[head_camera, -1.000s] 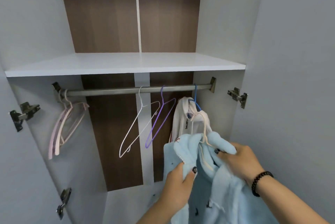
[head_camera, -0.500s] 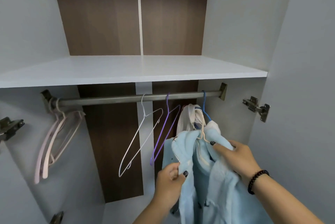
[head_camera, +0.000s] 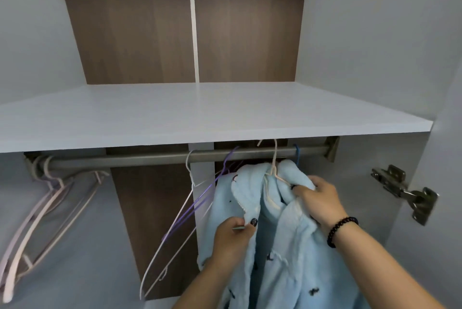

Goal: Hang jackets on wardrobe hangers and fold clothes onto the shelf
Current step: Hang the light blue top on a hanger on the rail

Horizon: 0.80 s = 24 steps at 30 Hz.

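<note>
Under the white shelf [head_camera: 215,118], at the right part of the metal rail [head_camera: 150,158], a light blue fleece jacket [head_camera: 282,246] hangs on a cream hanger [head_camera: 274,171] whose hook sits over the rail. The left hand [head_camera: 231,236] pinches the jacket's left front edge, and the right hand [head_camera: 318,198], with a dark bead bracelet [head_camera: 341,231] on its wrist, grasps the fabric at the right shoulder. Beside the jacket hang a purple wire hanger [head_camera: 200,198] and a white wire hanger [head_camera: 170,233], with pink hangers [head_camera: 47,203] at the rail's far left and a door hinge [head_camera: 405,193] off to the right.
</note>
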Each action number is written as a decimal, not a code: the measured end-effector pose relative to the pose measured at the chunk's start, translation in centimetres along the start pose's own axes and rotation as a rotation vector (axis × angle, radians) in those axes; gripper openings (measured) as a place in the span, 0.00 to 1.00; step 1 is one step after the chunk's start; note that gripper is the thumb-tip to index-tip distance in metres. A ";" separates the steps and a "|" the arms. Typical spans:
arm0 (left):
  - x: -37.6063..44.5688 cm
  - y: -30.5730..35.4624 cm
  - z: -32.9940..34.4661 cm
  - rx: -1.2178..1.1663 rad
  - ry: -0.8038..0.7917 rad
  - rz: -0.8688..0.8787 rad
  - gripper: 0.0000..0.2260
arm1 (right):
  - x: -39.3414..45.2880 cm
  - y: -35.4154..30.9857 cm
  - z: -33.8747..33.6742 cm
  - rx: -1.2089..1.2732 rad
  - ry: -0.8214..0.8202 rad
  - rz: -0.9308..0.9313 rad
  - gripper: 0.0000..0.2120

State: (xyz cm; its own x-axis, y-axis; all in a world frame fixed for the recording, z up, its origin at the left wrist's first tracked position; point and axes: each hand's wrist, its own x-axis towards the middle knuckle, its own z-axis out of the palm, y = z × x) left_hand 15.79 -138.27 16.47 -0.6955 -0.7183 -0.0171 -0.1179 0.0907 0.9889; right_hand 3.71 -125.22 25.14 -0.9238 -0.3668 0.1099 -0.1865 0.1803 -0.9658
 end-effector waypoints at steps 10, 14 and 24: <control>4.1 -0.6 2.9 -0.032 -0.051 -0.040 0.18 | 5.2 3.5 1.6 -0.018 -0.057 0.040 0.06; 3.6 -2.1 3.6 -0.088 -0.082 -0.085 0.21 | 5.2 5.3 1.6 -0.099 -0.057 0.043 0.04; 3.3 -4.5 3.6 -0.088 -0.126 -0.081 0.15 | -1.6 7.6 0.4 -0.216 0.212 -0.607 0.23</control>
State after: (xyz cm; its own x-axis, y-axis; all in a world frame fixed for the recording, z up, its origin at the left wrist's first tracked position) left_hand 11.50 -138.57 11.39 -0.7705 -0.6279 -0.1099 -0.1184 -0.0284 0.9926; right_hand 3.90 -123.62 17.58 -0.6759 -0.2774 0.6828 -0.7350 0.1856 -0.6521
